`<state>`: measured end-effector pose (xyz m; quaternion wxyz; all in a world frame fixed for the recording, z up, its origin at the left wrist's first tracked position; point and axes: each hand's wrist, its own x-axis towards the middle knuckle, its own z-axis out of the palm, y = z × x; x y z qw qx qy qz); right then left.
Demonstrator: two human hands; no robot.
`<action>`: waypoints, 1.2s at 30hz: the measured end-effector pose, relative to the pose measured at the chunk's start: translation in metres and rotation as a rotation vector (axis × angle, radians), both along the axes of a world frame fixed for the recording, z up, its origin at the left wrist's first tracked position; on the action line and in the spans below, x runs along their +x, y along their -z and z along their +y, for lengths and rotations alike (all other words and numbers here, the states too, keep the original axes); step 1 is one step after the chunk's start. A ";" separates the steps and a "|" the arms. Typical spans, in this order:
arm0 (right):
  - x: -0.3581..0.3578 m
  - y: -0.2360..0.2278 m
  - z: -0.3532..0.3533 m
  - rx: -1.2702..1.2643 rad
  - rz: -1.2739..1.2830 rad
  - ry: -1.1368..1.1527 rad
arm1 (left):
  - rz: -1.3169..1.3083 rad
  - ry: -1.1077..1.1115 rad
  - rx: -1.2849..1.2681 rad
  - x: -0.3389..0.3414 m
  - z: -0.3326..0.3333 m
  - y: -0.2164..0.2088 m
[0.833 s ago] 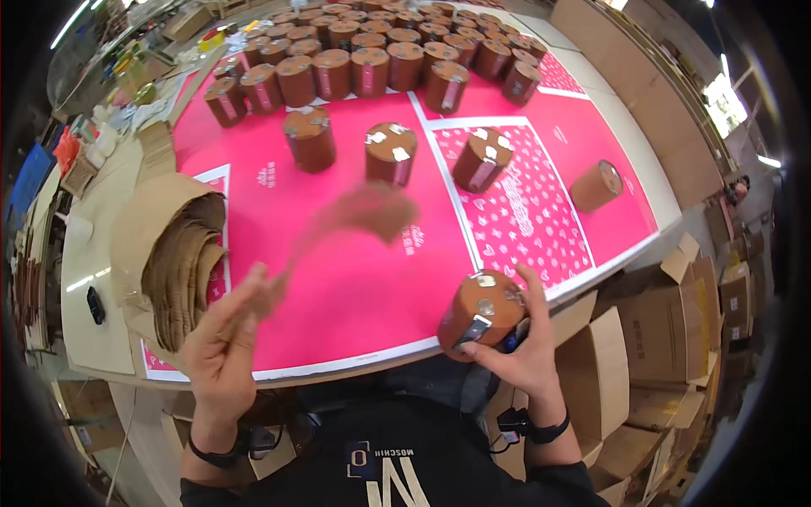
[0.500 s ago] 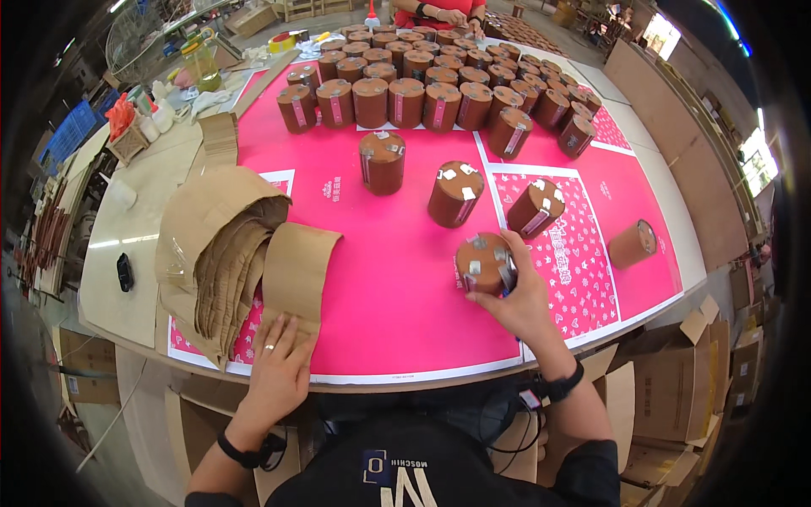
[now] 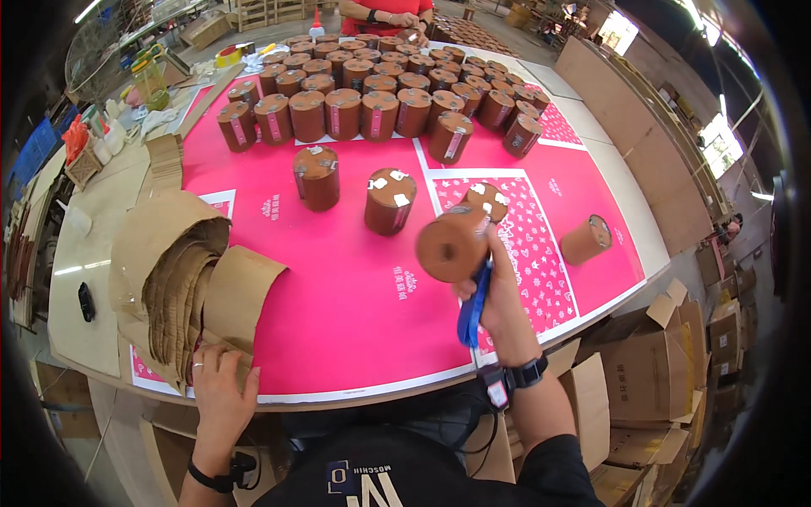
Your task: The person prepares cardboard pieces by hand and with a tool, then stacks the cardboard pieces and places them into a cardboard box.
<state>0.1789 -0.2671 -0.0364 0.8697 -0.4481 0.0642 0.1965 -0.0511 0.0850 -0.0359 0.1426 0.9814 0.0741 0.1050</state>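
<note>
My right hand [image 3: 500, 308] grips a brown cylinder [image 3: 448, 249], tipped so its round end with a dark centre spot faces me. A blue strap-like loop [image 3: 473, 313] hangs by the palm; whether I hold it cannot be made out. Behind the held piece stands another brown cylinder [image 3: 490, 199], partly hidden. My left hand [image 3: 224, 389] rests with fingers apart on the lower end of a curved brown cardboard sheet [image 3: 241, 291], beside a fanned stack of such sheets [image 3: 165, 253]. Two upright cylinders with pale tabs on top, one [image 3: 391, 201] and another [image 3: 317, 179], stand farther off.
A dense group of brown cylinders [image 3: 342, 114] covers the far side of the pink-sheeted table [image 3: 338, 338]. One cylinder [image 3: 587, 240] leans at right. Across the table, a person in red [image 3: 384, 17] handles a piece. Open cardboard boxes [image 3: 642, 372] stand at lower right.
My right hand has tilted the cylinder so its end faces me, and the blue loop now shows. My left hand has slid toward the sheet's lower left corner. The whole view has shifted.
</note>
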 end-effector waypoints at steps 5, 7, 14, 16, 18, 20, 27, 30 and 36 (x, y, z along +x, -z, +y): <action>-0.034 -0.018 0.002 0.291 0.170 -0.005 | -0.011 -0.060 -0.021 0.005 -0.008 0.000; -0.032 -0.008 -0.004 0.311 0.177 -0.035 | -0.035 -0.052 -0.012 0.008 -0.013 0.000; -0.001 0.007 -0.006 -0.187 -0.076 0.156 | -0.016 -0.015 -0.025 0.018 -0.020 0.005; 0.020 0.024 0.026 -0.780 -0.599 0.329 | -0.034 -0.031 -0.066 0.014 -0.028 0.006; 0.030 0.030 0.034 -1.041 -0.883 0.247 | -0.039 0.008 -0.078 0.012 -0.034 0.005; 0.032 0.030 0.026 -1.066 -0.922 0.245 | -0.057 0.033 -0.089 0.011 -0.035 0.009; 0.043 -0.028 -0.101 -1.564 -0.763 0.646 | 0.088 -0.004 -0.128 0.001 -0.016 0.001; 0.072 -0.022 -0.193 -1.916 -0.371 0.935 | 0.080 0.023 -0.158 0.016 -0.029 -0.018; 0.068 -0.037 -0.242 -1.944 -0.084 0.619 | 0.026 0.335 -0.238 0.039 -0.062 -0.029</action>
